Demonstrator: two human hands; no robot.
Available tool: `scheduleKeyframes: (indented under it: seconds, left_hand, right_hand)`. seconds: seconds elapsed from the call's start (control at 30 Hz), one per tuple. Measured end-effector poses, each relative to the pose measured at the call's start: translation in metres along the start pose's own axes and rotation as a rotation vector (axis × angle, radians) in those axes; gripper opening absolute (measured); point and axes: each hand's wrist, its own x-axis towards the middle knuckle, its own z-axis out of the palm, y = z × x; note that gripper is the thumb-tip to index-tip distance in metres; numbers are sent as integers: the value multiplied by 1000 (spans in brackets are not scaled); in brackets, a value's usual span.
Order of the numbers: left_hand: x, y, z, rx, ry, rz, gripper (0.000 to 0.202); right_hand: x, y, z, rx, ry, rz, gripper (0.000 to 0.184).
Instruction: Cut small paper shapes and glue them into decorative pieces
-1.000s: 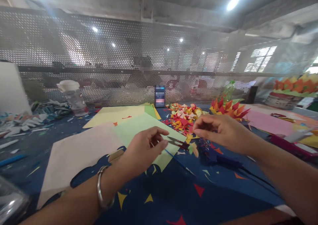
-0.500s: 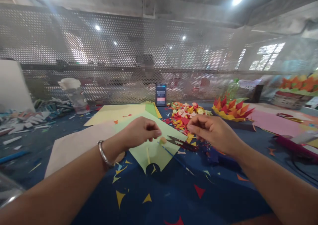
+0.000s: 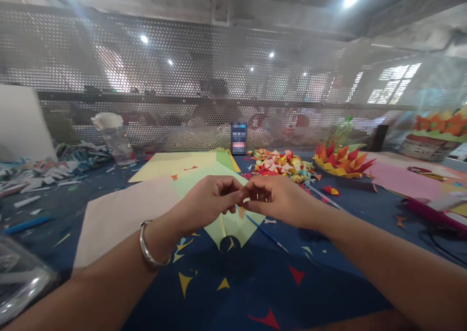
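My left hand (image 3: 222, 202) and my right hand (image 3: 270, 198) meet fingertip to fingertip above a light green paper sheet (image 3: 213, 231). Both are closed in a pinch; whatever sits between the fingertips is too small or hidden to name. Just under them shows a small pale orange piece (image 3: 241, 212), and I cannot tell whether the fingers touch it. A thin blue stick (image 3: 268, 234) lies slantwise from the green sheet onto the dark blue table. A narrow pale yellow strip (image 3: 223, 225) rests on the sheet near its round cut-out.
Behind are a yellow sheet (image 3: 171, 163), a propped phone (image 3: 239, 138), a heap of coloured paper bits (image 3: 280, 163) and a red-orange paper flower (image 3: 341, 161). A plastic cup (image 3: 115, 138) stands left. A red scrap (image 3: 296, 275) lies in front.
My hands have come together from apart, the right moving left and the left slightly right. The dark scissors seen near the right hand before are now out of sight behind it.
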Motion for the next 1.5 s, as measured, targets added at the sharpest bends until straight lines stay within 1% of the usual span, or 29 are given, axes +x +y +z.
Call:
scheduleKeyframes:
  seconds: [0.13, 0.2, 0.27, 0.33, 0.4, 0.5, 0.57, 0.6, 0.63, 0.7, 0.77, 0.83, 0.9, 1.0, 1.1, 1.23, 1.37, 1.43, 1.5]
  left_hand:
    - [-1, -6, -1, 27, 50, 86, 20]
    - [-2, -6, 0, 39, 51, 139, 18]
    - [-2, -5, 0, 56, 32, 162, 17]
    - [-1, -6, 1, 56, 22, 158, 17]
    - [1, -9, 1, 34, 35, 143, 18]
    - [6, -20, -6, 14, 139, 115, 23]
    - [9, -29, -15, 63, 231, 69, 29]
    - [9, -33, -20, 129, 259, 36, 27]
    - [10, -36, -26, 225, 257, -1, 25]
    - [9, -41, -34, 446, 185, -72, 21]
    - [7, -44, -38, 570, 98, -108, 20]
    - [6, -45, -37, 595, 35, -117, 19]
    - [5, -45, -32, 601, -20, -128, 19]
    - [5, -46, -25, 622, -77, -154, 21]
    - [4, -44, -21, 629, -102, -165, 19]
    - [4, -43, -20, 598, -147, -158, 13]
    - [4, -42, -23, 557, -165, -159, 11]
    - [4, -38, -21, 481, -169, -157, 13]
    - [3, -31, -15, 296, -196, -152, 15]
  right_hand:
    - [11, 2, 1, 83, -49, 9, 16]
    - [15, 5, 2, 146, -91, 38, 15]
    - [19, 9, 3, 198, -114, 52, 14]
    - [21, 12, 4, 209, -96, 43, 15]
    - [24, 14, 4, 172, -68, 38, 17]
    - [30, 22, -3, 68, -16, 64, 20]
    - [36, 32, -16, -69, 53, 88, 20]
    - [39, 40, -24, -201, 122, 97, 21]
    - [42, 48, -34, -261, 187, 114, 21]
    - [48, 67, -58, -348, 292, 161, 20]
    - [50, 87, -81, -441, 402, 216, 13]
    - [48, 103, -99, -507, 455, 260, 9]
    - [43, 112, -107, -553, 477, 283, 9]
    - [31, 111, -102, -582, 486, 280, 15]
    - [18, 97, -89, -588, 482, 256, 16]
    - [3, 77, -72, -578, 487, 237, 22]
    - [-8, 69, -59, -471, 433, 196, 27]
    - [-11, 68, -54, -415, 393, 162, 27]
    - [-14, 69, -51, -374, 356, 126, 28]
